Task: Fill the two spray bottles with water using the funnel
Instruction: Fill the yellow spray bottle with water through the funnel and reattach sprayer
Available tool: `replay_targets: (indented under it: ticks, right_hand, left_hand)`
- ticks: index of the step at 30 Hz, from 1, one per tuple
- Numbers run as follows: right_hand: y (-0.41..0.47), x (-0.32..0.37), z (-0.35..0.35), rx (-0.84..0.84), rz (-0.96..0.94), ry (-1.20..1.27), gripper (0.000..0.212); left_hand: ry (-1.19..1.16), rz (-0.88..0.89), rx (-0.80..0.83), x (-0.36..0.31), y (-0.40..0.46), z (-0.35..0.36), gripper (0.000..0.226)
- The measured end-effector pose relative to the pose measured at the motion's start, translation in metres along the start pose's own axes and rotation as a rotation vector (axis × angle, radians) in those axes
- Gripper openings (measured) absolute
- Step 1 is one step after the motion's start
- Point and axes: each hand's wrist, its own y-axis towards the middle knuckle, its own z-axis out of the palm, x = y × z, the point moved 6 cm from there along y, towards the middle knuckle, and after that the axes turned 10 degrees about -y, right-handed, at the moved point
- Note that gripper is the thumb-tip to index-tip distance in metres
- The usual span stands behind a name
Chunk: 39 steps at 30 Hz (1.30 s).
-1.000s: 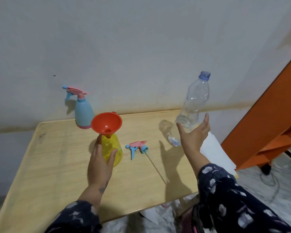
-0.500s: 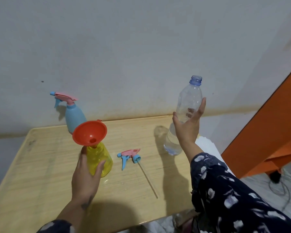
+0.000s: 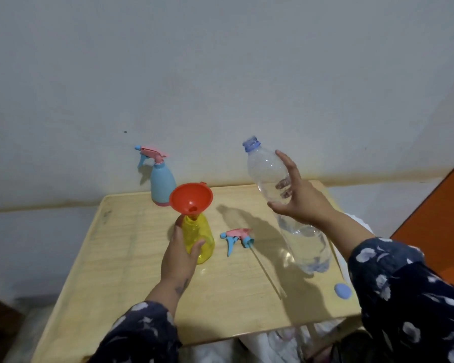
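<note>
My left hand [image 3: 180,254] grips the yellow spray bottle [image 3: 198,239], which stands on the wooden table [image 3: 131,271] with an orange funnel [image 3: 191,197] in its neck. My right hand [image 3: 299,196] holds the clear water bottle [image 3: 268,176] lifted off the table, uncapped and leaning left toward the funnel, with water in its lower part. A blue spray bottle [image 3: 162,186] with a pink and blue trigger head stands at the back by the wall. The yellow bottle's pink and blue spray head [image 3: 237,238] lies on the table with its tube stretching toward me.
A blue bottle cap [image 3: 342,291] lies near the table's right front edge. The wall runs right behind the table. Orange furniture [image 3: 440,221] stands to the right. White paper or cloth shows past the table's right and front edges.
My right hand closed on the water bottle, lifted it off the table and tilted its mouth leftward toward the funnel. My left hand kept its hold on the yellow bottle.
</note>
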Motion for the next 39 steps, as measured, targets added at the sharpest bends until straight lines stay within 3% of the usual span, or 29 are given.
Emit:
replay_targets:
  ticks: [6, 12, 18, 39]
  right_hand:
    - [-0.008, 0.039, 0.004, 0.235, -0.132, -0.15, 0.112]
    - [-0.015, 0.052, 0.008, 0.361, -0.208, -0.374, 0.11]
    - [-0.01, 0.059, 0.003, 0.383, -0.242, -0.544, 0.112]
    - [0.001, 0.074, -0.018, 0.417, -0.259, -0.662, 0.108]
  left_hand:
    - [-0.032, 0.036, 0.071, -0.004, 0.003, -0.005, 0.071]
    - [-0.067, 0.025, 0.073, -0.004, 0.002, -0.004, 0.068]
    - [-0.043, 0.017, 0.089, -0.007, 0.002, -0.004, 0.068]
    - [0.013, -0.029, 0.103, -0.008, 0.002, -0.003, 0.069]
